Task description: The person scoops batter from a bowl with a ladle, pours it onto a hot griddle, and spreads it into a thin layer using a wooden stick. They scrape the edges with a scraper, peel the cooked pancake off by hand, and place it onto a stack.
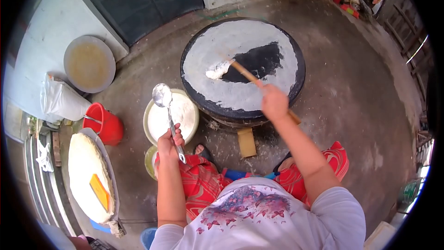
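Note:
My left hand [171, 144] is closed around the handle of a metal ladle [162, 96], its bowl raised over the near-left edge of a pale tub [196, 125] of white batter [178, 118]. A wooden batter spreader [246, 72] is gripped in my right hand [274, 103], which is slightly blurred. The spreader's far end, coated with white batter, touches the large round black griddle [300, 74]. A thin layer of batter [212, 41] covers most of that griddle; an irregular dark patch right of its middle is bare.
To my left, a large round stack of thin pale sheets [83, 166] carries an orange scraper [99, 192]. A red bucket [111, 125], a white sack [64, 99] and a leaning round tray [89, 64] stand nearby. A brown block [247, 142] lies below the griddle.

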Motion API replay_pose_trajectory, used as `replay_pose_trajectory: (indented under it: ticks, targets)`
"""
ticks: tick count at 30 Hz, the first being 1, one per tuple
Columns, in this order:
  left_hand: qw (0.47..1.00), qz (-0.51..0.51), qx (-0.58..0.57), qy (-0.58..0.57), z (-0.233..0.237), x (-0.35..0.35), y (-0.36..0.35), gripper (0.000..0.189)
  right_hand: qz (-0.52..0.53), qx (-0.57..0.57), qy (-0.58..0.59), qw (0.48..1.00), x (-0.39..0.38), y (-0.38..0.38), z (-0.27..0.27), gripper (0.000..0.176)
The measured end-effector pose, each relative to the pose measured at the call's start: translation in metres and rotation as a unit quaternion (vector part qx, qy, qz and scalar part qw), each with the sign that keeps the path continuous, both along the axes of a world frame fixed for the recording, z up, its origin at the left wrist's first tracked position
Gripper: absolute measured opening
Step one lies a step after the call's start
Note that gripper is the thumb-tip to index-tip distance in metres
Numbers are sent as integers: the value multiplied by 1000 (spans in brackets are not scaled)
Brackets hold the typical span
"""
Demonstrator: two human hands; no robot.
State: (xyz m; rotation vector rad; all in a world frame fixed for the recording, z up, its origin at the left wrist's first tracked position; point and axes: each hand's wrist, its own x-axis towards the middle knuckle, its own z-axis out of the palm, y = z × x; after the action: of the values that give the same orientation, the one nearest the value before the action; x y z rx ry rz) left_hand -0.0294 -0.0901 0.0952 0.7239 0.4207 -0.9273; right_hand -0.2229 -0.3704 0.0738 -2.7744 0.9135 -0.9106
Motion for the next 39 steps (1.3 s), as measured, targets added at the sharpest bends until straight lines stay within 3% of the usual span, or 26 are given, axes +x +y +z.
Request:
replay_pose_trajectory:
  ticks: [2, 5, 8, 10, 12, 14, 15, 16, 19, 20, 23, 28, 30, 32, 34, 35, 36, 38, 39]
  targets:
    - [1000, 4, 7, 7, 2, 0, -2, 32, 85, -16, 13, 996, 16, 34, -24, 36]
    - [1000, 2, -11, 24, 1, 0, 0, 32, 81, -24, 70, 994, 26, 49, -44, 36]
    - [1000, 4, 4, 14, 1, 0, 3, 32, 4, -27, 121, 992, 19, 16, -42, 37]
    - [1000, 7, 7, 13, 0, 1, 6, 32, -77, 75, 106, 989, 17, 2, -28, 37]
    - [1000, 7, 13, 10, -1, 3, 8, 32, -80, 138, 51, 986, 16, 11, -25, 39]
    - [1000, 11, -2, 19, -3, 6, 9, 31, 36, 82, -11, 996, 10, 34, -31, 42]
    - [1000, 9, -2, 18, -3, 5, 9, 31, 66, 74, 75, 992, 6, 41, -30, 43]
    - [1000, 10, -8, 23, -2, 5, 8, 31, 64, 75, 73, 992, 4, 35, -34, 43]
    - [1000, 10, -9, 23, -1, 5, 7, 30, -78, 27, 152, 985, -3, -11, -40, 40]
    - [1000, 5, -5, 19, -2, 3, 7, 30, -80, 31, 154, 984, -1, -20, -39, 40]
    - [1000, 0, -8, 27, -3, 5, 6, 30, -143, 135, 43, 980, 3, -25, -26, 41]
    - [1000, 1, 2, 15, -2, 4, 3, 30, -22, 68, 57, 996, -3, 2, -30, 43]
    - [1000, -3, 0, 27, -1, 4, 2, 31, -137, 39, 130, 981, -10, -34, -38, 44]
    - [1000, -4, 8, 29, -2, 3, 4, 31, -157, 32, 131, 978, -15, -42, -30, 43]
    - [999, -7, 10, 30, -2, 4, 1, 31, -182, 152, 65, 969, -16, -38, -21, 41]
    - [1000, -1, 11, 28, -2, 4, 1, 31, -165, 181, 22, 969, -14, -31, -33, 39]
    - [1000, 6, 12, 26, -2, 4, 1, 31, -159, 162, 45, 973, -14, -11, -19, 37]
    - [1000, 7, 9, 26, -1, 4, -2, 31, -42, 101, 72, 991, -19, -6, -25, 37]
    - [1000, 6, 10, 25, 1, 3, -3, 31, -43, 104, 71, 991, -21, -17, -30, 37]
